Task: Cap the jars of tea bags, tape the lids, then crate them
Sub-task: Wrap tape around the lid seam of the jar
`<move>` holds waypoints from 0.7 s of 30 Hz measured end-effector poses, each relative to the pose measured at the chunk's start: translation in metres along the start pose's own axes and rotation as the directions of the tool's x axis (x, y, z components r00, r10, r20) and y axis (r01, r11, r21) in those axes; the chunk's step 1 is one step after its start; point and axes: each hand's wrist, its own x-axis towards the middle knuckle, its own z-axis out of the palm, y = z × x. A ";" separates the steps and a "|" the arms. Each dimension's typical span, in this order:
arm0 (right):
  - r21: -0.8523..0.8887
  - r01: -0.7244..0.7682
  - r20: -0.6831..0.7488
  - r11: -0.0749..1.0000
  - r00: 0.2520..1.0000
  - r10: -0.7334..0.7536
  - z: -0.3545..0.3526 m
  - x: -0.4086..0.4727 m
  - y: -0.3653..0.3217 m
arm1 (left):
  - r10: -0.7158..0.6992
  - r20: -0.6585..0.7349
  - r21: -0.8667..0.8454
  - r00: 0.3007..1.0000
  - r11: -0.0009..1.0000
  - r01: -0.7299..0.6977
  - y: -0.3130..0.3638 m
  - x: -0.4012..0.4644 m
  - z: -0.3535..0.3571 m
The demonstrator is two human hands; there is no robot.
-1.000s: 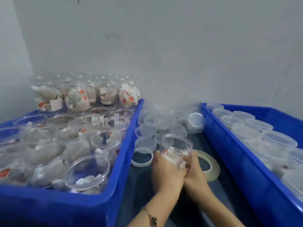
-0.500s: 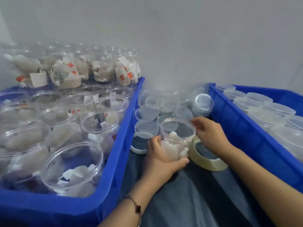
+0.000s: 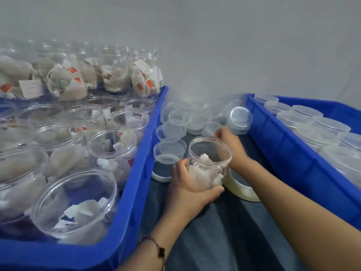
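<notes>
Open jar (image 3: 209,163) of tea bags stands upright on the surface between the two blue crates (image 3: 140,173). Left hand (image 3: 187,190) wraps its fingers round the jar wall. Right hand (image 3: 230,141), just beyond the jar, pinches a clear lid (image 3: 212,129) from the pile at the far edge. The lid sits just behind the jar mouth; right hand is nearer it.

Both forearms were bare, with no sleeve showing anywhere up to the lower edge of the frame. The left wrist, at the lower middle of the frame, wore a thin dark chain bracelet (image 3: 156,249) carrying a small black clover-shaped charm. The fingernails were short and unpainted.
</notes>
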 end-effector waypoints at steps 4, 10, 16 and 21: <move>0.655 -0.102 -0.189 0.748 0.937 0.293 -0.052 -0.006 -0.037 | -0.001 -0.001 -0.037 1.000 0.999 0.001 0.000 -0.001 0.001; 0.635 -0.323 -0.026 0.702 0.899 0.438 -0.079 -0.027 -0.037 | -0.006 -0.018 -0.046 1.000 0.999 0.005 -0.001 0.000 0.002; 0.409 -0.249 0.218 0.878 0.961 0.171 -0.072 -0.048 -0.061 | -0.019 -0.049 -0.015 0.999 1.000 0.019 0.001 0.000 0.003; 0.144 0.211 0.198 0.967 0.951 -0.237 -0.064 -0.061 -0.079 | -0.036 -0.026 0.065 0.999 0.997 0.038 0.001 0.005 0.003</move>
